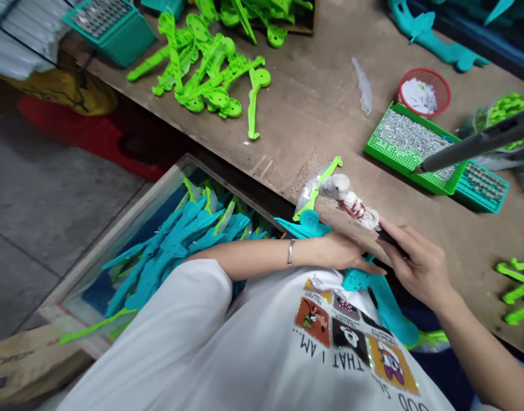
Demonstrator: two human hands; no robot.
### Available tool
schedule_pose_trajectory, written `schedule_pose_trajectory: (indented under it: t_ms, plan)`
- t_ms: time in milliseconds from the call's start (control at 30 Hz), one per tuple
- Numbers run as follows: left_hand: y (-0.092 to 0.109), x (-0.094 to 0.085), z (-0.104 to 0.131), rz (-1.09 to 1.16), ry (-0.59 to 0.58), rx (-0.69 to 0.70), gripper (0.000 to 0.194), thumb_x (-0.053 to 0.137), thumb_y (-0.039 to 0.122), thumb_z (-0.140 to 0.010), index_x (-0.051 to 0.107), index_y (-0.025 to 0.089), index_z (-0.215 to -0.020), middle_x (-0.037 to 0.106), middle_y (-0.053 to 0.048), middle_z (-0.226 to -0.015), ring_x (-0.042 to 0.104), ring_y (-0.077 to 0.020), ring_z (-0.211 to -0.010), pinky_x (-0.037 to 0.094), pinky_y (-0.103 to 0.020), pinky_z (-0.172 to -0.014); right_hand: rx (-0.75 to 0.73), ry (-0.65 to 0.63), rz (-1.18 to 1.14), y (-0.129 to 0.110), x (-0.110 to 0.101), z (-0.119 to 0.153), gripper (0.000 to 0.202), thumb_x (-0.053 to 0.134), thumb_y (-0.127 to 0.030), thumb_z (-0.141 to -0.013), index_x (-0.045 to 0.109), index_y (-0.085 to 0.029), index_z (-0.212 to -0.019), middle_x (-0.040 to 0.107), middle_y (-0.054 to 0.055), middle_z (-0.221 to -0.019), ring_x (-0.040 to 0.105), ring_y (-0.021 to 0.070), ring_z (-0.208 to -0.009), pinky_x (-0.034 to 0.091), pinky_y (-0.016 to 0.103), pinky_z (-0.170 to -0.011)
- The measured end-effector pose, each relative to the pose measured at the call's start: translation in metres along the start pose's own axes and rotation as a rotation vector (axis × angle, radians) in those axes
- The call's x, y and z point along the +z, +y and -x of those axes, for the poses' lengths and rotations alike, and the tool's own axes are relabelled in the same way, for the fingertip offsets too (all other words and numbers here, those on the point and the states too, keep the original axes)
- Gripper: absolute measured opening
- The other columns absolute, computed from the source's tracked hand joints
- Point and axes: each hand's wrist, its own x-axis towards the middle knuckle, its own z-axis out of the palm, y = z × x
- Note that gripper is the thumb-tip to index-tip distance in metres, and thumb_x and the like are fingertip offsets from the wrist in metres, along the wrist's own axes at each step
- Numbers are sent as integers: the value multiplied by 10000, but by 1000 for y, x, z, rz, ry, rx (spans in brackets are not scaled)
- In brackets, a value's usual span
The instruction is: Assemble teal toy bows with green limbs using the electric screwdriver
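Right hand (420, 265): grasping the black handle of a tool (351, 208). Tool head is pale and rounded, with white wrapping and red binding below it; it points left and toward the far side, above the near edge of the workbench (322, 97).

Left hand (345, 255): fingers extended across a teal piece (390, 314) in front of my shirt (262, 342). Palm side hidden; I cannot tell whether my grip is closed on the piece. It runs to the near right from my fingers.

Just left of the tool head: a slim lime strip (317, 191) beside a clear piece (305, 194) at the bench edge. A teal part (307, 224) shows beyond my left wrist; cannot tell whether it joins the piece at my fingers.

Left, below bench level: a wood-rimmed box (77, 285) containing teal, lime and clear pieces.

Bench, far left: heap of lime parts (210, 74). Bench, right: green tray (456, 182) of small silvery parts, red basket (448, 91) of white bits touching or just beyond it, and a grey rod-like object (480, 142) crossing above the tray.
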Motion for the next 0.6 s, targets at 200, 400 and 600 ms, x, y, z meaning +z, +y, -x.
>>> schedule_pose_trajectory:
  t_ms: [200, 400, 600]
  plan:
    - [-9, 15, 0, -105, -17, 158, 393, 476, 330, -1087, 612, 414, -1446, 689, -48, -909, 588, -183, -726, 345, -293, -573, -31, -206, 98, 6, 23, -10, 491, 497, -265, -1057, 540, -354, -1538, 749, 40, -1072, 733, 167, -822, 572, 258, -659]
    - [-11, 17, 4, -96, 27, 133, 457, 483, 311, -1083, 535, 511, -1490, 617, -16, -817, 546, -165, -681, 316, -264, -569, 31, 107, 95, 9, 33, -24, 502, 552, -280, -1037, 544, -327, -1537, 725, 49, -1014, 705, 185, -836, 574, 294, -730]
    - [-11, 8, 11, -142, 6, 172, 559, 414, 215, -1085, 436, 510, -1558, 628, -44, -936, 606, -190, -835, 391, -269, -659, 117, 39, 101, 27, 21, -28, 457, 553, -317, -1036, 597, -337, -1491, 725, 44, -1012, 687, 184, -816, 539, 305, -710]
